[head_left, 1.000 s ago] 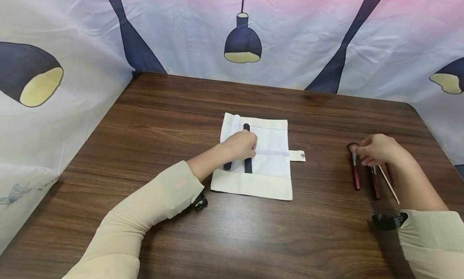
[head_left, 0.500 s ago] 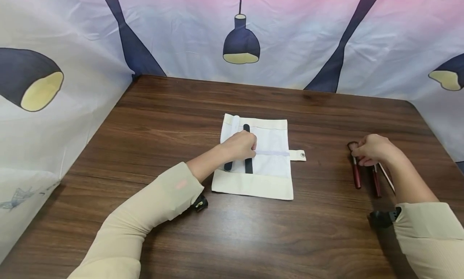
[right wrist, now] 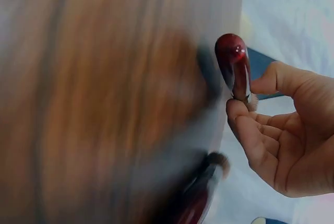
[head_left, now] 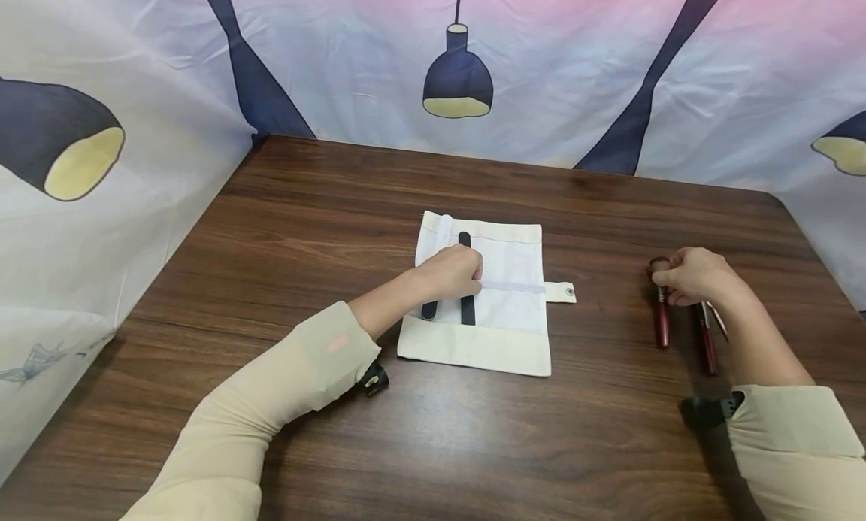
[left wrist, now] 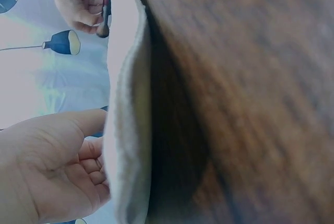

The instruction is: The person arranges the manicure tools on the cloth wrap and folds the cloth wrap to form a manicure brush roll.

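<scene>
Change over the last second: right hand (head_left: 697, 273) and its brush (head_left: 662, 322) have shifted slightly toward the pouch (head_left: 476, 348), and the handle has swung a little straighter. The thin stick (head_left: 719, 322) is more hidden behind the right hand and forearm now. Left hand (head_left: 449, 273) hasn't moved — same spot on the pouch.

My read for the work: the pick looks made, brush in fingers, transfer barely begun. Brush is well apart from the pouch, on the right side of the counter (head_left: 325, 205).

Brush vs fingers: right thumb and fingertips pinch it up by the bristle end; the red handle sticks out past them, toward the person. Right wrist view has the handle butt pointing at the camera. It looks lifted off the counter, but the blur there is heavy — can't confirm full clearance. A second red-handled brush (head_left: 707, 340) lies just beside, not held.

Left fingers: curled down over the pouch, across the black strip (head_left: 467, 310), next to the pale band (head_left: 514, 287). Thumb meets the cloth edge in the left wrist view, fingertips partly hidden. Can't tell whether they grasp the band or just press.
</scene>
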Demonstrator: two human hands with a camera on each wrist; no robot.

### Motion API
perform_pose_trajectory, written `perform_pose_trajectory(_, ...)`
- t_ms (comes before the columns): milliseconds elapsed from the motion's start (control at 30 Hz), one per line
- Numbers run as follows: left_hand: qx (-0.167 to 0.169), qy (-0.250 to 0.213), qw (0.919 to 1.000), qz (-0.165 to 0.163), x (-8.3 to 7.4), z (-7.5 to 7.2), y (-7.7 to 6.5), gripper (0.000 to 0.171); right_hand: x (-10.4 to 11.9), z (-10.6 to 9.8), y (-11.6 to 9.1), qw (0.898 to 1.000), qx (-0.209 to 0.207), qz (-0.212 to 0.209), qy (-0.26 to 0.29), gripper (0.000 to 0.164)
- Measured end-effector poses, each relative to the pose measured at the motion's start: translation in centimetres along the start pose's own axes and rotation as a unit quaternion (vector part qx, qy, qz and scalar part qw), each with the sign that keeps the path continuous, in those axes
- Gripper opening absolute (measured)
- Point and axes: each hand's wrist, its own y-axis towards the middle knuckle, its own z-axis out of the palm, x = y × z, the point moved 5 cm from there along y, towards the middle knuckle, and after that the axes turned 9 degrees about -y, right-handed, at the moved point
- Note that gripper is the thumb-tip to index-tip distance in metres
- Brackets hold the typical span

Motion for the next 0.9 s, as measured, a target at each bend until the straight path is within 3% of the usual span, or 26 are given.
perform_pose_trajectory(300,0.001,-0.005,1.0,0.005,-0.1,0.0,-0.1,0.004,3.3,-1.1,0.0,0.996,-0.085,-0.012,0.019,0.06)
perform_pose_trajectory(533,0.001,-0.007,1.0,0.004,0.1,0.0,-0.1,0.004,5.7,-1.8,0.3,0.985,-0.173,-0.014,0.009,0.048)
perform_pose_trajectory(900,-0.002,-0.005,1.0,0.004,0.0,0.1,-0.1,0.004,9.3,-2.4,0.8,0.961,-0.252,-0.032,0.108,0.045)
